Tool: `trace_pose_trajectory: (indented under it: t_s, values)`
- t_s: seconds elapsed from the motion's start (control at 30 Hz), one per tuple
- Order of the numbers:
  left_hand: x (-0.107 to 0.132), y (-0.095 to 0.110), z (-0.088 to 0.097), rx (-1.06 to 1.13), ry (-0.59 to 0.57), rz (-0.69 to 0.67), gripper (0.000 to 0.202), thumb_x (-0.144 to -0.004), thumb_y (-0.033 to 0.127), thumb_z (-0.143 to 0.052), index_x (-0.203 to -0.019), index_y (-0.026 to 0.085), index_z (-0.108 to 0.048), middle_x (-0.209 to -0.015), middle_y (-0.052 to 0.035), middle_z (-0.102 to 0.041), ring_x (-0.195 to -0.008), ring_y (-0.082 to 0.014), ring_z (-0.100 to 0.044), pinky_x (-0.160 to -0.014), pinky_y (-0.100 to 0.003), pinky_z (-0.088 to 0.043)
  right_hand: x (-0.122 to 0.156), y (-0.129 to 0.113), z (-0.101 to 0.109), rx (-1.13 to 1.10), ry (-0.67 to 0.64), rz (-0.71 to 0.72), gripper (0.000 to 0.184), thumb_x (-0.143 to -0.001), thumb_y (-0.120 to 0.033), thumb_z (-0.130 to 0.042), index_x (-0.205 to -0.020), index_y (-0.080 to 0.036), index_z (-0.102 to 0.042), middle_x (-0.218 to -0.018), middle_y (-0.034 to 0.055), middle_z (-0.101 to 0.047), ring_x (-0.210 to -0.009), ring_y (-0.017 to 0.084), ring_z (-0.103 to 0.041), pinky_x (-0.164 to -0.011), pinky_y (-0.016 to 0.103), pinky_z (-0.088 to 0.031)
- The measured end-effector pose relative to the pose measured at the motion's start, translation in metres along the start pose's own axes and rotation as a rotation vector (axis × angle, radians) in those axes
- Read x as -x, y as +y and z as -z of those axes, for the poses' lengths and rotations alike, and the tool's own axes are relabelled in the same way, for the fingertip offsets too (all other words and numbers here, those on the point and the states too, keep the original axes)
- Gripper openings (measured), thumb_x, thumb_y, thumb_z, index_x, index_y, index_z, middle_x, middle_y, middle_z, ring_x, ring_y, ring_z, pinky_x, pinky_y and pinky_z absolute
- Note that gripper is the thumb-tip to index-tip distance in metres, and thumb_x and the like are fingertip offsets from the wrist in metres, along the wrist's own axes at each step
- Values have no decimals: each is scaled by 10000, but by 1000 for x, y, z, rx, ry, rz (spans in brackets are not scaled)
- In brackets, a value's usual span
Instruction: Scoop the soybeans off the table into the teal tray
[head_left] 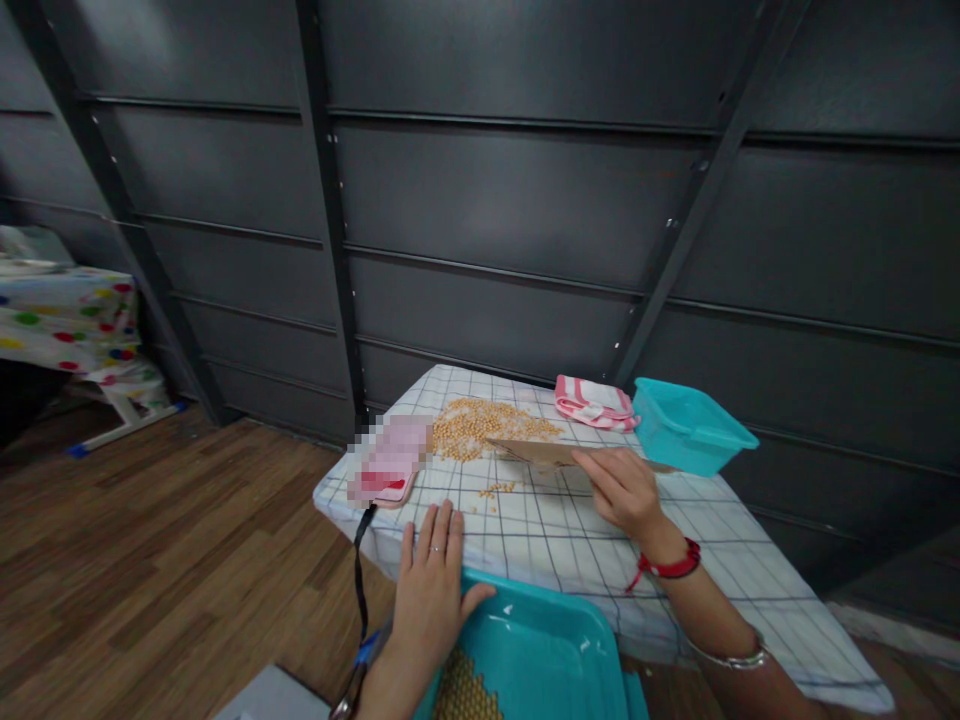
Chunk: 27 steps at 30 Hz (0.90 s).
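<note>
My right hand [621,490] pinches a strip of brown cardboard [536,453], held on edge just above the checked tablecloth. The cardboard's left end reaches the front of a spread of yellow soybeans [472,425]. A few loose beans [495,490] lie nearer to me. With fingers stretched out, my left hand [431,590] rests at the table's front edge, its thumb over the rim of a teal plastic basin [555,640]. Inside that basin, soybeans [465,690] are gathered at the lower left; its near side is cut off by the frame.
On the table [570,545], a pink phone [390,460], partly blurred, lies left of the beans. A folded pink-and-white cloth [596,402] and a second teal basin [690,425] stand at the back right. A dark panelled wall [487,190] rises behind; a dotted-cloth table [67,320] is far left.
</note>
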<state>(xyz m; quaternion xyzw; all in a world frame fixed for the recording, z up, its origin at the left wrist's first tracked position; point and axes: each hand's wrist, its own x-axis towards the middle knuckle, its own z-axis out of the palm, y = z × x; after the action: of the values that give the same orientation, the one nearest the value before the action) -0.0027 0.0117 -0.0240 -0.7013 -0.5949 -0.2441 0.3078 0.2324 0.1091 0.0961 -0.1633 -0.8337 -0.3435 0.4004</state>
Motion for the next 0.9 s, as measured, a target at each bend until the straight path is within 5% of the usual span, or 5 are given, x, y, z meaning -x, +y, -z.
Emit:
trace_pose_trajectory:
  t_s: [0.9]
  values:
    - [-4,4,-1,-32,-32,-10,798,-711,697,-246,-1224,112,-423,-1251,-137,-487,-1159,-281,-380,-980,-459,-224,4,9,41,-6,-229,-1,387,-716,4,-336,-1017,-144,-529,-743,60,-578,-703,167,-496,-585,301,-407]
